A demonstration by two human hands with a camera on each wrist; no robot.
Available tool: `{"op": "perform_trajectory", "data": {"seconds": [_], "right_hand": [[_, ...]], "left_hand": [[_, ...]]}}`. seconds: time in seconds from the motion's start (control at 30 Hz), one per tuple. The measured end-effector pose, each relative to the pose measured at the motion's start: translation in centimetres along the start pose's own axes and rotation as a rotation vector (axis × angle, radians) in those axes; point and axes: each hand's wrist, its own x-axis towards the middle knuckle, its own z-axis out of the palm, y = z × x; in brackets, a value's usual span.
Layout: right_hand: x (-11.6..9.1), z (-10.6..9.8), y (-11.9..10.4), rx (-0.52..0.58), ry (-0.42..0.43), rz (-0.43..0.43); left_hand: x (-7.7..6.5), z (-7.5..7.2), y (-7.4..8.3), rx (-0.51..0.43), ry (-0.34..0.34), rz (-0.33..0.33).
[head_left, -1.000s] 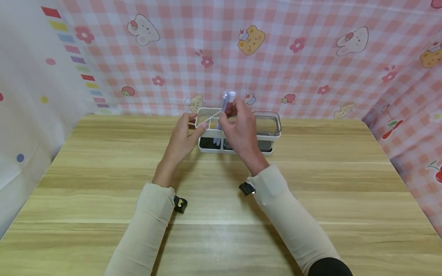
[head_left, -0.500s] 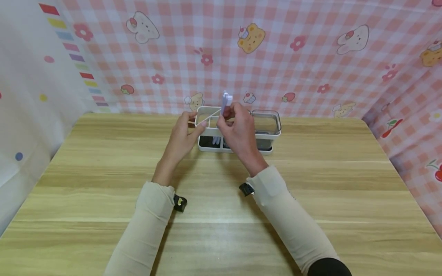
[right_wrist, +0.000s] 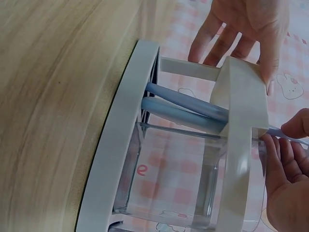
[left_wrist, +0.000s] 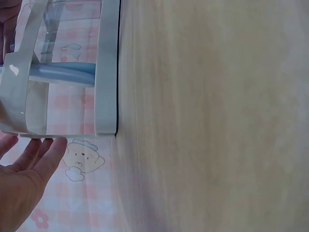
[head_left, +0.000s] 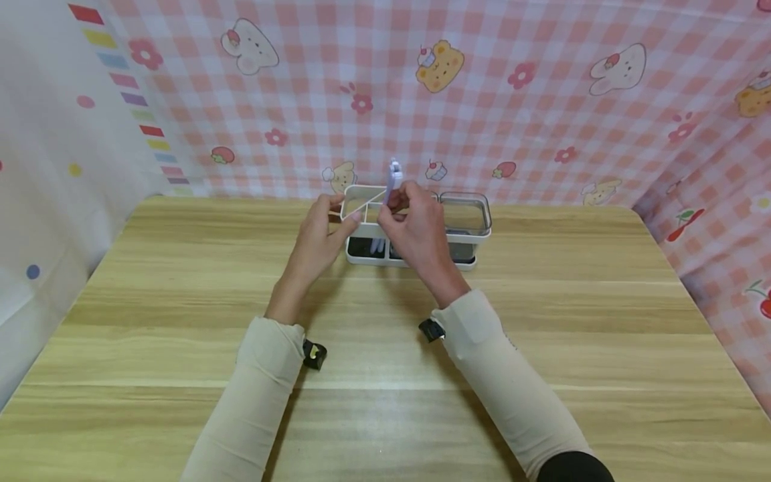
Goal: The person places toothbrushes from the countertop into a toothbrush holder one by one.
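A white toothbrush holder (head_left: 370,230) with an upper rim and a low base stands at the back of the table. My left hand (head_left: 316,231) holds its left end, thumb on the rim and fingers against the outer side. My right hand (head_left: 418,224) pinches a pale purple toothbrush (head_left: 394,175) just above the rim, its head pointing up. Two handles pass down through the left compartment in the right wrist view, a lavender handle (right_wrist: 193,102) and a light blue handle (right_wrist: 181,117). Their lower ends reach the dark base insert (head_left: 361,248).
A clear cup (head_left: 476,217) hangs in the holder's right end. Another clear cup (right_wrist: 169,169) sits beside the handles, partly hidden by my right hand in the head view. The wooden table (head_left: 373,402) meets a pink checked cloth (head_left: 482,120) behind the holder.
My right hand has shifted slightly left, and the toothbrush heads have come lower and closer together. My left hand stays on the holder's end.
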Motion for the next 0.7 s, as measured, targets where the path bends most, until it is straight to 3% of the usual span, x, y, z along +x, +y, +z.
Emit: {"op": "perform_trajectory", "data": {"seconds": [0.27, 0.7], "right_hand": [[0.11, -0.19, 0.14, 0.004, -0.004, 0.029], [-0.37, -0.66, 0.53, 0.118, 0.031, 0.049]], "left_hand": [[-0.04, 0.12, -0.16, 0.013, -0.004, 0.005], [0.05, 0.05, -0.13, 0.014, -0.007, -0.008]]}}
